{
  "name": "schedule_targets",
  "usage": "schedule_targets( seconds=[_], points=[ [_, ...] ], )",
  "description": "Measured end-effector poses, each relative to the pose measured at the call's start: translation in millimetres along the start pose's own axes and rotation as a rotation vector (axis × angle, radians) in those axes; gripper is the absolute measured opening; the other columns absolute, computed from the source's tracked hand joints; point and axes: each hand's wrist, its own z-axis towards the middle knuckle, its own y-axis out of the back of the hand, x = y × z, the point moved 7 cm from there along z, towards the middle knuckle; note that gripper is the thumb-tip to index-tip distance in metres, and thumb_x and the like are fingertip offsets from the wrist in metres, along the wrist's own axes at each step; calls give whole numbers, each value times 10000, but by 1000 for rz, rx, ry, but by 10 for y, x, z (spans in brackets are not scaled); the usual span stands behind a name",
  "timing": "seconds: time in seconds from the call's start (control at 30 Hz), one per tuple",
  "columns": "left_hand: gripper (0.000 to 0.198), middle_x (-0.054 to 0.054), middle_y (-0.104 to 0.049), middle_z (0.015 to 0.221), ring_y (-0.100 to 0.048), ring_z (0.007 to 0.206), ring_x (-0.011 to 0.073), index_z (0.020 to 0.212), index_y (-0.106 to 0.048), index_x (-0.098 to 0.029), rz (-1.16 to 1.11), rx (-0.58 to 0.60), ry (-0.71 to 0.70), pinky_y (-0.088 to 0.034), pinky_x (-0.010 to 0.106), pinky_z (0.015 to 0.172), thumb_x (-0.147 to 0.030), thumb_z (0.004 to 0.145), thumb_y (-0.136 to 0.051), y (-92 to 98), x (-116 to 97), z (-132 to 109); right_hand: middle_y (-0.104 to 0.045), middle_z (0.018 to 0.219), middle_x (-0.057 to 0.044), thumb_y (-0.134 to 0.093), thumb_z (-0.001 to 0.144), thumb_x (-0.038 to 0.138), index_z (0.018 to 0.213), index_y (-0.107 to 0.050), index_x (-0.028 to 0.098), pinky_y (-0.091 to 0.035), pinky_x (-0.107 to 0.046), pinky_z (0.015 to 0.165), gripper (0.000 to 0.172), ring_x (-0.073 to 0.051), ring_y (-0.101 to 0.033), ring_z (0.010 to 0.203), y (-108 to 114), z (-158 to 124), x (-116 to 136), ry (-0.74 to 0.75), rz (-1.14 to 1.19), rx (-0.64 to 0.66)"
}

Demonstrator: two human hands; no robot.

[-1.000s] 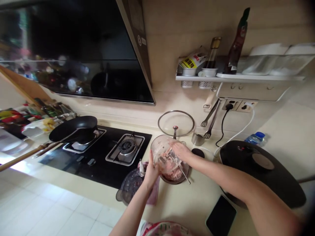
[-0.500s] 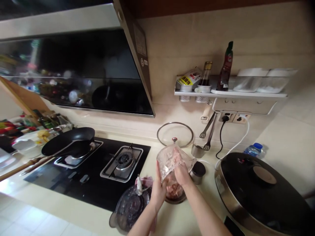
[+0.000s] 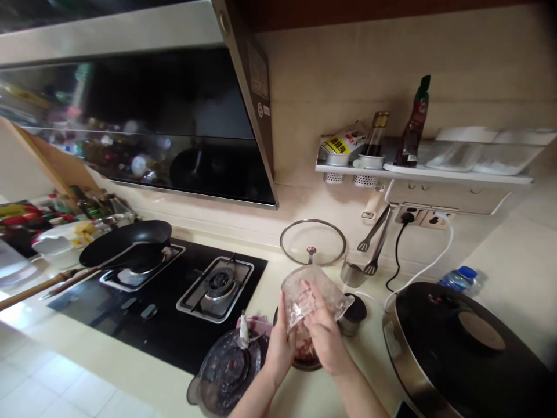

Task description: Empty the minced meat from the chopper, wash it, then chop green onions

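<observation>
The left hand (image 3: 281,345) is clasping the near edge of a clear plastic container (image 3: 296,284), its grip curling firmly around the thin, glossy wall. The right hand (image 3: 326,337) is stretching its fingers loosely along the container's mouth, its grip lying unclenched against the plastic; glare is making it impossible to tell whether any meat is sitting under the fingertips. The container is tilting above a round bowl (image 3: 307,367), its see-through sides showing cloudy, wrinkled glints. Inside the bowl, soft, lumpy pink meat (image 3: 305,349) is resting in an uneven heap. Taking the container as the centre of the dial, a round glass lid (image 3: 296,245) with a metal rim is leaning on the wall at twelve o'clock, and a smooth metal cup (image 3: 353,276) is standing near two o'clock. A squat jar with a dark round top (image 3: 354,310) is sitting at four o'clock, just beside the container, while a broad, domed black appliance (image 3: 461,313) is spreading over the pale, smooth bench (image 3: 369,366) beyond it. A smoky, translucent disc-shaped cover (image 3: 230,371) is lying at eight o'clock, and a matte black wok (image 3: 117,238) is resting on the shiny hob (image 3: 167,325) towards ten o'clock.
</observation>
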Motion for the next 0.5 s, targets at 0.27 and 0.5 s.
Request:
schedule_targets(
  seconds=[0.27,0.5],
  points=[
    [890,117,-505,1450,-232,1464,202,1520,-253,-164,-63,-40,-33,-101,386,1214,-89,661,-475,13,69,69,-513,1433,-40,-346,736,42,1484,-353,265,-244,-466,1183,781,-184,-387,1383,98,29,-157,-117,-610,27],
    [883,83,-494,1465,-208,1470,180,1530,-223,-178,-107,-32,-10,-86,366,1215,-90,681,-452,24,145,49,-618,1300,-63,-352,776,48,1423,-460,243,-340,-433,1137,685,-224,-464,1323,49,288,-63,-65,-686,52]
  ],
)
